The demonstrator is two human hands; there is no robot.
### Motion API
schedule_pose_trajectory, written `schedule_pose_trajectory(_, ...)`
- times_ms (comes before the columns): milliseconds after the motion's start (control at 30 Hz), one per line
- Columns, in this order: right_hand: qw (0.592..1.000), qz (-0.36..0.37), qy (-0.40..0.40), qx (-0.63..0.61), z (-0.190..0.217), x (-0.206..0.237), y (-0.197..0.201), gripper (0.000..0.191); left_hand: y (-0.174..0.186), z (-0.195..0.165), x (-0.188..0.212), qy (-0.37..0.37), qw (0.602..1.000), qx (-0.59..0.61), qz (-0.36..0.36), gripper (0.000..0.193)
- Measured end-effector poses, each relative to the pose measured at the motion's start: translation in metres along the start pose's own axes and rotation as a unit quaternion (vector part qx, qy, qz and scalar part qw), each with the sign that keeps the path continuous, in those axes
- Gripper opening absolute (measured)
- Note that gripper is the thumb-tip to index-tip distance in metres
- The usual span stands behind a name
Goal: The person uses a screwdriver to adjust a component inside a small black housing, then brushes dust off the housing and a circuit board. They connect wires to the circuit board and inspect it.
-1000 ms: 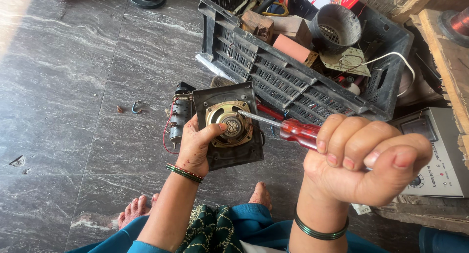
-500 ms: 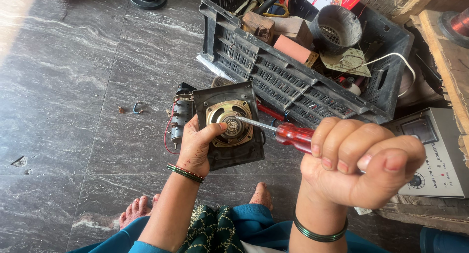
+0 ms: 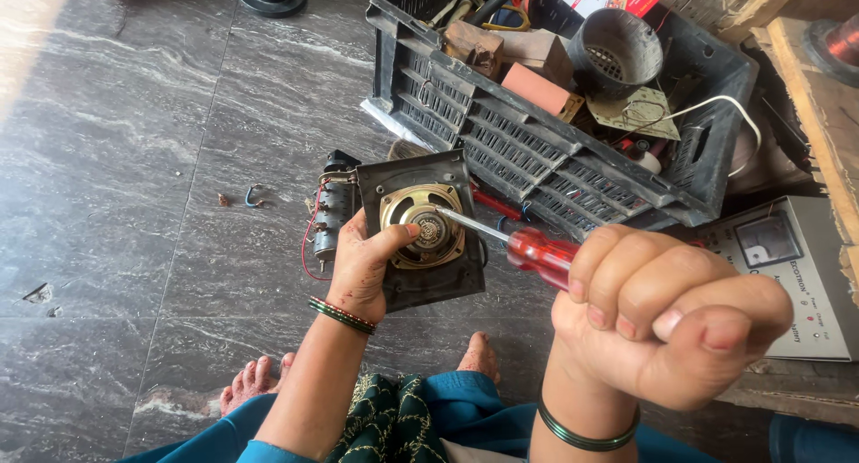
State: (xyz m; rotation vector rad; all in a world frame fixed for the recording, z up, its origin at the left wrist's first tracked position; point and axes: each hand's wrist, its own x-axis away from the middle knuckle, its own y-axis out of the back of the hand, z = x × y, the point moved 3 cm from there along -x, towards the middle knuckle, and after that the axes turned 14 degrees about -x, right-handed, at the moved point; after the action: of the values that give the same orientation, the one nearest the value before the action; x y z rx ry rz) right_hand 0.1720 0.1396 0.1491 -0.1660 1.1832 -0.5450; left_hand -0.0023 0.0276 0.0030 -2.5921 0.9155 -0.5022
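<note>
I see the screwdriver (image 3: 514, 242) lying on a slant across the middle of the head view. Its long axis runs from lower right to upper left: the red translucent handle sits at the right, the bare metal shaft points up and left, and the tip meets the brass-coloured centre of the motor plate (image 3: 422, 230). Whether the tip is seated in a screw head I cannot tell; the contact spot is too small.

The right hand (image 3: 667, 315) is closed in a fist around the rear of the handle, fingers curled tight and pressed side by side, thumb folded on top. The fist hides the end of the handle.

The left hand (image 3: 365, 264) grips the dark square plate from its lower left edge, thumb stretched across the face toward the brass centre, remaining fingers behind the plate and out of sight. The plate is held above the grey stone floor (image 3: 134, 203), tilted toward the camera. A small cylindrical component (image 3: 327, 220) with red wiring hangs at its left edge; its attachment is hard to make out.

Just behind stands a black plastic crate (image 3: 537, 150) of mixed parts. A grey metered box (image 3: 787, 266) at the right is cut off by the frame edge.
</note>
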Motion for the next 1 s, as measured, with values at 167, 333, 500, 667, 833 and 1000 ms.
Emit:
schedule_pose_trajectory(167,1.0,0.002,-0.005,-0.006,-0.006,-0.004,-0.01,0.029,-0.001,-0.003,0.001,0.004,1.0,0.007,-0.004,0.042)
schedule_pose_trajectory(333,1.0,-0.003,-0.008,0.011,-0.008,-0.003,-0.008,0.03,-0.002,-0.003,0.001,0.017,1.0,0.001,-0.008,0.042)
schedule_pose_trajectory(500,1.0,0.001,-0.011,0.0,-0.008,-0.003,-0.011,0.028,-0.003,-0.003,0.001,0.015,1.0,-0.005,0.001,0.041)
schedule_pose_trajectory(667,0.997,0.014,0.028,0.065,-0.013,-0.003,-0.023,0.028,-0.004,-0.006,0.002,0.005,1.0,0.003,0.002,0.042)
schedule_pose_trajectory(833,0.998,-0.015,0.034,0.055,-0.008,-0.009,-0.01,0.027,-0.002,-0.008,0.002,-0.002,1.0,0.01,0.0,0.044)
schedule_pose_trajectory(1000,0.999,-0.002,0.019,0.036,-0.002,-0.008,-0.001,0.03,-0.002,-0.006,0.001,0.001,1.0,0.0,-0.002,0.045)
